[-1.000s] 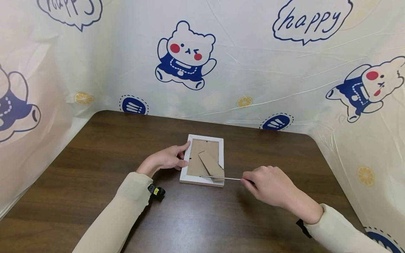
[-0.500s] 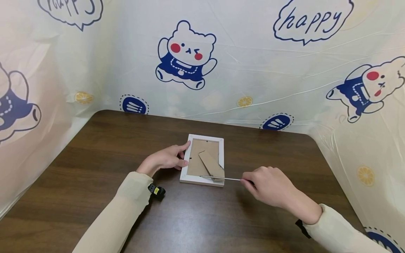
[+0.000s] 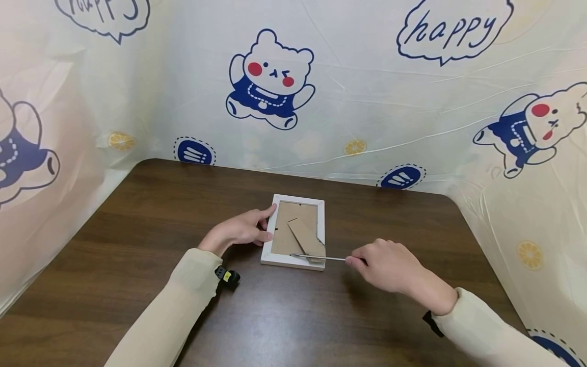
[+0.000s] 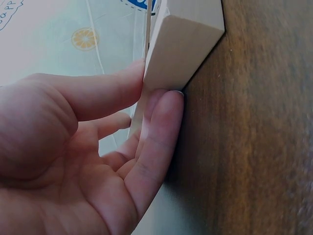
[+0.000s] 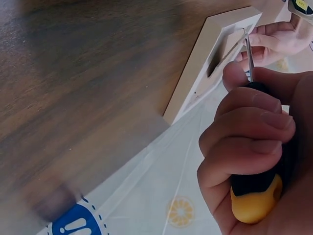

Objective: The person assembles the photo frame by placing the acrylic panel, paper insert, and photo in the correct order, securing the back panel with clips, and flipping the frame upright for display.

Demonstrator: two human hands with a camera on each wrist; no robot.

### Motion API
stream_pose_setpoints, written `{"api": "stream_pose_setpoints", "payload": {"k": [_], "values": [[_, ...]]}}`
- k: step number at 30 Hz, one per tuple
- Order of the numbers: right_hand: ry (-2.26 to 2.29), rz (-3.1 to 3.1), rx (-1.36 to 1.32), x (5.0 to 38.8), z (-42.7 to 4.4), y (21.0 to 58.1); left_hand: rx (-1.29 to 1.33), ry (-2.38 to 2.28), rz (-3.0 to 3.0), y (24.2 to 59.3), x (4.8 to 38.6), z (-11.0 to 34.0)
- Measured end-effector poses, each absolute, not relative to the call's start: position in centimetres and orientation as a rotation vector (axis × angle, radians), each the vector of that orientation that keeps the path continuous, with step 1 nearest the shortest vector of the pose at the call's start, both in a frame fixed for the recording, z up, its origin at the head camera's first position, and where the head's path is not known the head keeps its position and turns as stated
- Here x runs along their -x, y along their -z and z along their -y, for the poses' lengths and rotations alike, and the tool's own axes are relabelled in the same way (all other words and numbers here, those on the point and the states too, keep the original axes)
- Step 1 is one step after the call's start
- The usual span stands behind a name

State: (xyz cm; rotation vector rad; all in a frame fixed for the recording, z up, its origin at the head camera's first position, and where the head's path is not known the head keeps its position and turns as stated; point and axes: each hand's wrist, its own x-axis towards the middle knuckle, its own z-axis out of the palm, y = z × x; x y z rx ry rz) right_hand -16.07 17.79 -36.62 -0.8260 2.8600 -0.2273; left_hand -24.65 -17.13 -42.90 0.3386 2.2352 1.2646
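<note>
One frame [image 3: 304,229] lies between left hand [image 3: 240,228], pinching its edge, and right hand [image 3: 387,265], gripping a screwdriver [image 5: 252,203].

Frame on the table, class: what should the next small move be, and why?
Probably lever the screwdriver gently upward: its tip appears to meet the near edge of the backing, small dark tabs show along other edges, and the left hand grips the frame.

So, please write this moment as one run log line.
left hand: grips picture frame; right hand: holds screwdriver; tip: at frame's nearer inner edge
</note>
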Motion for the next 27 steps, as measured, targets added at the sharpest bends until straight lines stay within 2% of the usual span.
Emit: {"api": "stream_pose_setpoints", "payload": {"k": [13, 27], "values": [[0.253, -2.729, 0.594, 16.6, -17.2, 36.5, -0.342, -1.265, -2.251, 43.0, 24.7, 17.1], [0.331, -2.589, 0.486, 17.4, -17.3, 36.9, -0.331, -1.276, -2.244, 42.9, 24.5, 17.1]]}}
